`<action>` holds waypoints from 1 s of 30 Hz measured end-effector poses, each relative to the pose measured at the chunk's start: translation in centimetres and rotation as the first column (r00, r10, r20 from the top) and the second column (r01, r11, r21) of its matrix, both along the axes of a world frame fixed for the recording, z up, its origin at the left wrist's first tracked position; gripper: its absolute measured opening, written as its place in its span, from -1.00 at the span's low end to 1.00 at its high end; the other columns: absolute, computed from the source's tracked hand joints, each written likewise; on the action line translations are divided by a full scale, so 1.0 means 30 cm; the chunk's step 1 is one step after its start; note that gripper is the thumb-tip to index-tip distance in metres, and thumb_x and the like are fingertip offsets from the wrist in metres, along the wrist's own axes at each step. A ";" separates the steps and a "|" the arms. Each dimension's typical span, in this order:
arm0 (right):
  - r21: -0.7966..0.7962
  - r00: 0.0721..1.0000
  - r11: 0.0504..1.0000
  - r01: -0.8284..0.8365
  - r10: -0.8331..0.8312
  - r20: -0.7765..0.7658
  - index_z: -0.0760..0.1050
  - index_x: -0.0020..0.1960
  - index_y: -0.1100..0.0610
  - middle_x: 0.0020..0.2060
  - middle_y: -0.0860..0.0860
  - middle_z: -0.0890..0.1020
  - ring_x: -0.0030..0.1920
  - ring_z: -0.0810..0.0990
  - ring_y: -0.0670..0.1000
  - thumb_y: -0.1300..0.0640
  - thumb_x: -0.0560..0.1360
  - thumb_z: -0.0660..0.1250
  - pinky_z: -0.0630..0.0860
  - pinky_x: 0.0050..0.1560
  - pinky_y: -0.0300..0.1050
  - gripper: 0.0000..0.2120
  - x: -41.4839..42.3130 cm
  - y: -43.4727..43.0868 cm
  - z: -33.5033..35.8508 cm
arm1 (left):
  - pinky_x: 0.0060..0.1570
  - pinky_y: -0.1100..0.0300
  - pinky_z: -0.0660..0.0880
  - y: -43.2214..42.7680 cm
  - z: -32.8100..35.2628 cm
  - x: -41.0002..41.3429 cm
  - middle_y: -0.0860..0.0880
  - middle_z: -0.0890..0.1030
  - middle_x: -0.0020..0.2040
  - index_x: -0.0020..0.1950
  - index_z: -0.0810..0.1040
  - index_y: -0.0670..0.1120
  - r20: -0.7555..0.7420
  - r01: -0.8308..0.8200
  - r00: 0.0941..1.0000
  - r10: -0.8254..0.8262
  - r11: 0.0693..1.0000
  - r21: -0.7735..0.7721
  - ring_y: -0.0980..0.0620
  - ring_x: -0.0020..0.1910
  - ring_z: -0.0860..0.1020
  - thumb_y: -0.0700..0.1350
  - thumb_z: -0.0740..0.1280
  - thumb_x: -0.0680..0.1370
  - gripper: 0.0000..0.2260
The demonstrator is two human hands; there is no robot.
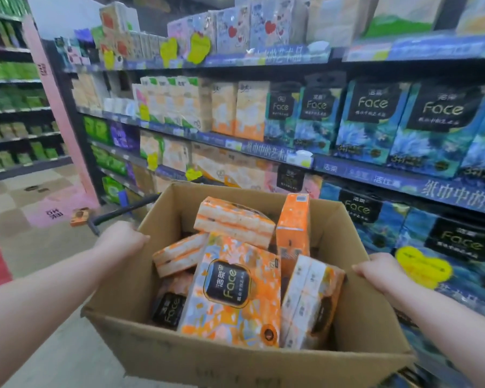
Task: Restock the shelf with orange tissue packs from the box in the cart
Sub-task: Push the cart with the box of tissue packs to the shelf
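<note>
At the near left, a bare forearm reaches forward and the left hand (pixel 123 240) grips the left rim of the box (pixel 207 357), fingers curled over the cardboard edge, knuckles up. Behind that hand a dark cart bar (pixel 123 210) angles away over the floor (pixel 25 208). Inside the box lie orange packs (pixel 233 292) jumbled at angles; the biggest faces up, its black label reading "Face". One pack stands upright at the far side. At the near right, the right hand (pixel 375 271) clamps the box's right rim, fingers closed over the edge, arm stretched from the lower right corner. Beyond, on the right, shelves (pixel 375 169) hold blue packs (pixel 420 124) marked "Face", with orange ones further left on the middle shelf.
</note>
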State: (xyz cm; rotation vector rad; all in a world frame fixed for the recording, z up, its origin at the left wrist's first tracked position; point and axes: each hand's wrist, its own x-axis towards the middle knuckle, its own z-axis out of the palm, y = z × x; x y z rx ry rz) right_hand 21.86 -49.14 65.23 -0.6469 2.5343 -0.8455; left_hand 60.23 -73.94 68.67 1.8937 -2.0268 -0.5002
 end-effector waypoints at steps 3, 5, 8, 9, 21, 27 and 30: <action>-0.001 0.997 0.997 0.076 -0.076 -0.002 0.52 -0.15 0.22 -0.20 0.19 0.61 -0.13 0.59 0.19 0.15 0.44 0.37 0.50 -0.16 -0.04 -0.87 -0.016 -0.052 -0.023 | -0.15 0.14 0.40 -0.132 -0.012 -0.099 -0.19 0.62 0.04 0.00 0.61 -0.19 0.030 0.072 0.997 -0.072 0.997 0.002 -0.16 0.07 0.57 -0.01 0.36 0.51 -0.76; -0.003 0.991 0.991 0.133 -0.133 -0.009 0.52 -0.15 0.23 -0.23 0.17 0.60 -0.16 0.59 0.19 0.15 0.44 0.38 0.45 -0.25 -0.09 -0.87 -0.010 -0.093 -0.038 | -0.11 0.13 0.42 -0.237 -0.028 -0.161 -0.19 0.62 0.03 -0.03 0.61 -0.17 0.026 0.128 0.991 -0.129 0.992 0.010 -0.16 0.08 0.57 -0.02 0.37 0.52 -0.78; -0.010 0.973 0.973 0.233 -0.232 0.011 0.44 -0.27 0.19 -0.33 0.12 0.52 -0.29 0.52 0.13 0.17 0.47 0.37 0.35 -0.38 -0.14 -0.81 0.016 -0.160 -0.065 | -0.06 0.08 0.47 -0.422 -0.068 -0.242 -0.17 0.61 -0.04 -0.06 0.57 -0.22 0.040 0.222 0.974 -0.222 0.975 0.015 -0.18 0.03 0.58 -0.01 0.37 0.51 -0.75; 0.001 0.964 0.964 0.265 -0.265 0.014 0.43 -0.30 0.18 -0.34 0.12 0.52 -0.31 0.51 0.12 0.16 0.47 0.36 0.34 -0.39 -0.14 -0.79 0.036 -0.181 -0.081 | -0.07 0.07 0.47 -0.487 -0.084 -0.268 -0.18 0.62 -0.04 -0.06 0.57 -0.22 0.045 0.250 0.967 -0.250 0.968 0.013 -0.18 0.01 0.59 0.00 0.37 0.51 -0.73; 0.090 0.794 0.810 0.579 -0.585 0.164 0.58 0.01 0.20 -0.06 0.22 0.63 0.00 0.61 0.21 0.16 0.48 0.37 0.51 -0.06 -0.06 -0.85 0.308 -0.407 -0.327 | -0.19 0.12 0.41 -0.933 -0.331 -0.452 -0.17 0.61 -0.12 -0.22 0.53 -0.12 0.053 0.516 0.848 -0.527 0.844 0.148 -0.16 -0.08 0.57 0.00 0.33 0.52 -0.78; 0.166 0.740 0.772 0.614 -0.636 0.221 0.58 0.00 0.34 -0.05 0.29 0.64 0.02 0.60 0.25 0.24 0.48 0.36 0.48 -0.07 -0.06 -0.83 0.330 -0.455 -0.450 | -0.07 0.07 0.49 -0.968 -0.531 -0.452 -0.26 0.65 -0.03 -0.06 0.62 -0.20 0.047 0.513 0.839 -0.542 0.817 0.262 -0.20 0.01 0.60 -0.02 0.34 0.51 -0.76; 0.153 0.732 0.764 0.626 -0.644 0.221 0.58 0.00 0.36 -0.04 0.31 0.63 0.03 0.59 0.26 0.28 0.48 0.36 0.34 -0.15 -0.13 -0.84 0.319 -0.477 -0.528 | -0.08 0.07 0.49 -0.973 -0.614 -0.447 -0.25 0.66 -0.05 -0.04 0.63 -0.19 0.037 0.511 0.836 -0.547 0.802 0.310 -0.20 -0.01 0.61 -0.06 0.34 0.52 -0.79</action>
